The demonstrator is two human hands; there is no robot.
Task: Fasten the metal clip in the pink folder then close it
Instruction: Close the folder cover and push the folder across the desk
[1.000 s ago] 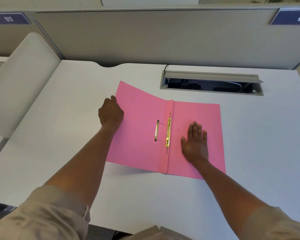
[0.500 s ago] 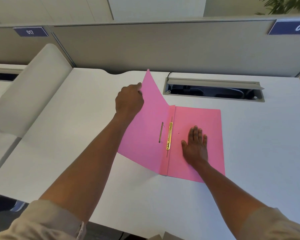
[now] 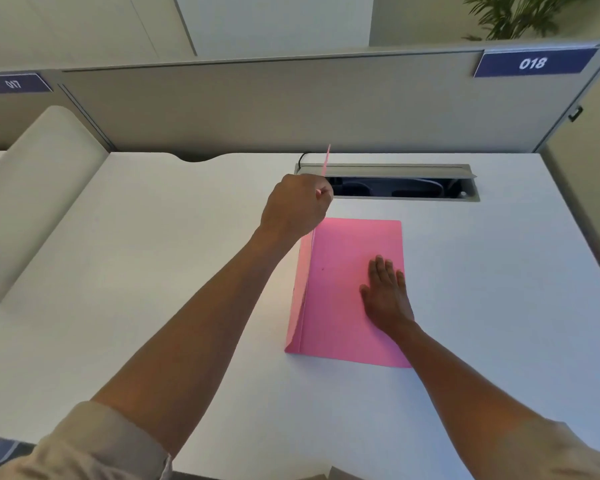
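Observation:
The pink folder lies on the white desk, its back cover flat. Its front cover stands nearly upright on the spine, seen edge-on as a thin pink line. My left hand pinches that cover's free edge, raised above the desk. My right hand rests flat with fingers spread on the back cover near its right edge. The metal clip is hidden behind the raised cover.
A cable tray with an open lid is set into the desk just behind the folder. A grey partition runs along the desk's far edge. A curved white divider stands at the left.
My left hand has lifted the front cover from lying open on the left to nearly vertical over the spine. The gold clip has gone out of sight. My right hand stayed put.

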